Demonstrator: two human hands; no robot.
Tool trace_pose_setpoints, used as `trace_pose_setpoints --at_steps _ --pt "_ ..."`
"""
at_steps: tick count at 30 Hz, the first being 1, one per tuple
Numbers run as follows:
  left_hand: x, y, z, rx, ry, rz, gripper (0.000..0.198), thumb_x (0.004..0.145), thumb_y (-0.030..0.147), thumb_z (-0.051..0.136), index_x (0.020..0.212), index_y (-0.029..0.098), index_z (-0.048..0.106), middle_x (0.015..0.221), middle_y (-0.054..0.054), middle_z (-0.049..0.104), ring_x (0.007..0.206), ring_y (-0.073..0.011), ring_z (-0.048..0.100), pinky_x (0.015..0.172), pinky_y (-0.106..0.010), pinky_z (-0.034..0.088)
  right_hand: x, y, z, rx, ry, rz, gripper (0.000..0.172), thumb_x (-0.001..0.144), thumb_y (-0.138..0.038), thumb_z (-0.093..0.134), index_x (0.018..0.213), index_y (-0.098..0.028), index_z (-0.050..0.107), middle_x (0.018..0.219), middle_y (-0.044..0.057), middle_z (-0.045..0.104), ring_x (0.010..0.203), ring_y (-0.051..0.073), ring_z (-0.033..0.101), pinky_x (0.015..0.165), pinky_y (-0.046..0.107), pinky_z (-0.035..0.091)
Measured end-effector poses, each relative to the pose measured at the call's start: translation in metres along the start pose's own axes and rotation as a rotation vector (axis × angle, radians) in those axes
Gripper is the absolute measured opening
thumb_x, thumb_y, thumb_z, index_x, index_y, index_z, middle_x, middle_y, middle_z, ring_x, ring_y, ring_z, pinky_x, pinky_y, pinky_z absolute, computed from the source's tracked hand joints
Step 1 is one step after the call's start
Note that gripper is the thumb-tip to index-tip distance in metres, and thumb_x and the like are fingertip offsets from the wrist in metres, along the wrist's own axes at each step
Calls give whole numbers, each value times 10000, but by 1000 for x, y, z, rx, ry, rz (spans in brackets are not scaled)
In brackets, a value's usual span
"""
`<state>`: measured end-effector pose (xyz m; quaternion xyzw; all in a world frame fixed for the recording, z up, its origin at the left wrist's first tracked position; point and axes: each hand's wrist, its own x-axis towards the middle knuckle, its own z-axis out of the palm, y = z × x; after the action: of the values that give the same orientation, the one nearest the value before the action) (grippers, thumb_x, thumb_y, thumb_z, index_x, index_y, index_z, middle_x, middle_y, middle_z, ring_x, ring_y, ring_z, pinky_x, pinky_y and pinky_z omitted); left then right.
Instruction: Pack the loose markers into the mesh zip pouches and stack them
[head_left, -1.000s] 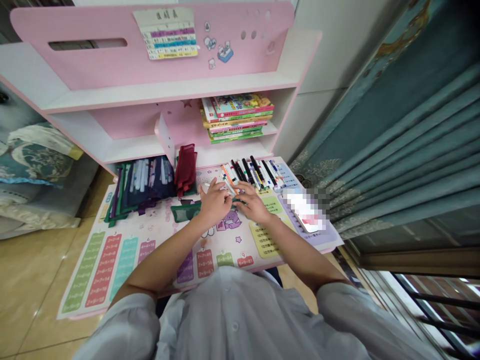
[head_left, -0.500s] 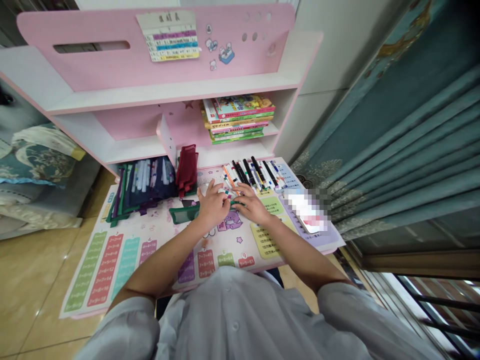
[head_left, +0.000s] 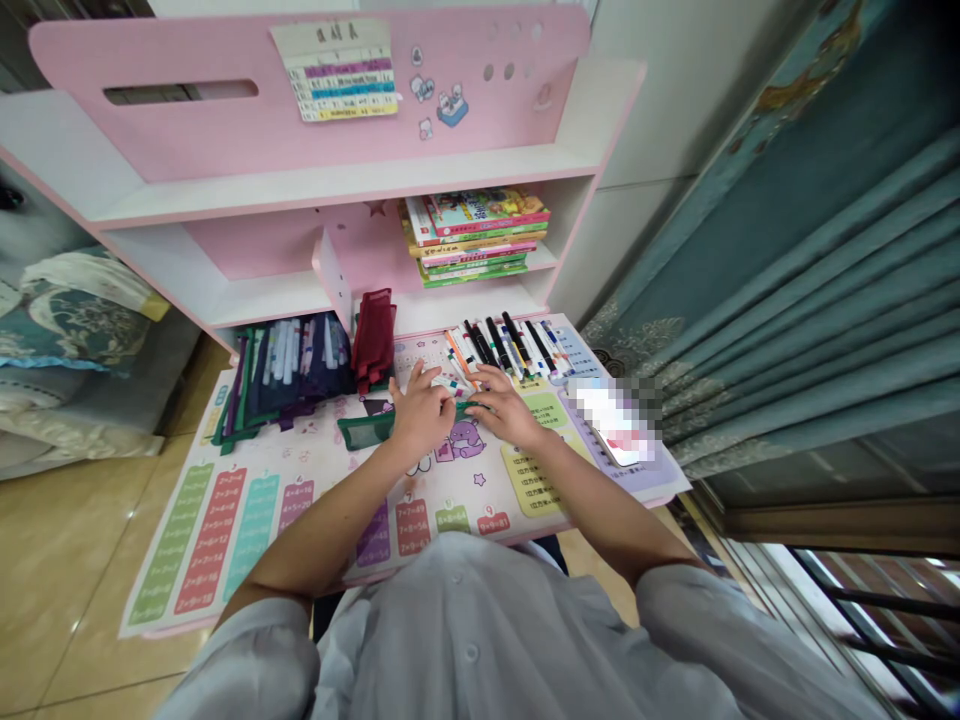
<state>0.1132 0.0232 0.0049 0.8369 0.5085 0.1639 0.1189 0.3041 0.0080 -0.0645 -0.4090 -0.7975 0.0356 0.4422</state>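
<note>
My left hand (head_left: 418, 410) lies on a green mesh pencil pouch (head_left: 364, 428) on the desk, fingers curled over white pens at its mouth. My right hand (head_left: 504, 407) rests just to the right, its fingers on the pouch's right end and on the pens there. A row of marker pens (head_left: 504, 347) lies side by side just beyond both hands. The pens under my fingers are mostly hidden.
A colourful number mat (head_left: 247, 510) covers the desk. Several dark pouches with pens (head_left: 289, 365) and a red pouch (head_left: 373, 338) stand at the back. A book stack (head_left: 476, 235) lies on the pink shelf. A blurred phone (head_left: 615, 425) lies right; teal curtains (head_left: 810, 300) hang beyond.
My hands stay at the green pouch. The left fingers have shifted slightly over the pens; the view has barely moved.
</note>
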Motion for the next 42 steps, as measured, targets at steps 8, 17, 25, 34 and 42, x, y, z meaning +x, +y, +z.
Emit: trace_pose_setpoints --at_steps 8,17,25,34,42 --pt "-2 -6 -1 7 14 3 196 864 246 526 728 216 664 1414 -49 568 1446 -314 332 1110 -734 210 -1 2 -1 27 -34 60 225 906 -405 598 844 -220 712 1248 118 604 1314 320 448 1070 580 441" --pt "-6 -10 -4 22 28 2 211 866 249 516 741 221 683 1406 -48 576 1433 -331 349 1110 -729 219 -1 3 0 20 -34 60 228 907 -410 593 839 -224 706 1235 116 609 1319 319 449 1062 583 446" --pt "-8 -16 -5 8 43 -18 205 855 245 524 734 219 687 1401 -49 579 1432 -352 346 1116 -738 196 -1 1 -2 8 -41 63 243 915 -414 579 840 -220 706 1238 119 609 1312 315 455 1057 570 450" --pt "-13 -22 -9 10 49 -43 209 856 258 516 755 219 695 1417 -55 564 1437 -358 337 1116 -742 195 -2 4 1 24 -54 86 264 914 -434 576 834 -222 711 1229 115 607 1321 318 441 1064 576 437" --pt "-14 -26 -9 30 47 -45 214 866 266 504 745 227 676 1415 -52 566 1442 -342 333 1103 -734 220 -1 3 0 26 -53 74 255 914 -428 576 841 -222 708 1221 121 607 1312 318 451 1058 586 440"
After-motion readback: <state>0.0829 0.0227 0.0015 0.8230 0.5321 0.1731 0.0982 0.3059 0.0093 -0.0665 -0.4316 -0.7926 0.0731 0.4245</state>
